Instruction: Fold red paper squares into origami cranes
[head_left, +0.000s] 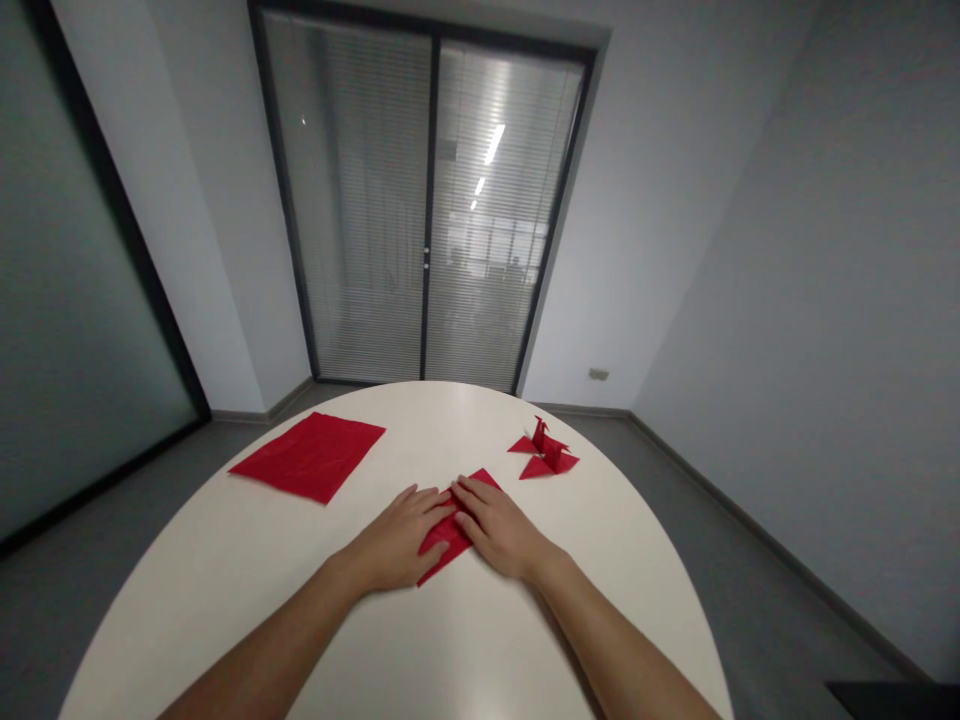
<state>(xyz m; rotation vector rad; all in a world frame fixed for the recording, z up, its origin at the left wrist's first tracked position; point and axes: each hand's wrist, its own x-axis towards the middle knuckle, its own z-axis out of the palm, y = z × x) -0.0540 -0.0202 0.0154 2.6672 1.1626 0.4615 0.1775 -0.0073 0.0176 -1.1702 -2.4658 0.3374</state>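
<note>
A folded piece of red paper (451, 538) lies flat on the white table, partly covered by both hands. My left hand (401, 540) rests on its left part, fingers stretched out and thumb apart. On its right part lies my right hand (504, 525), palm down with the fingers extended. The fingertips of the two hands come close together over the paper. One corner shows beyond the right fingers, another near my left thumb. Neither hand grips anything.
Unfolded red paper sheets (311, 455) lie at the table's left; whether one or several, I cannot tell. Folded red paper cranes (553, 455) sit at the right. The round white table (480, 650) has a curved edge. Beyond it stand a glass partition with blinds (367, 220) and grey walls.
</note>
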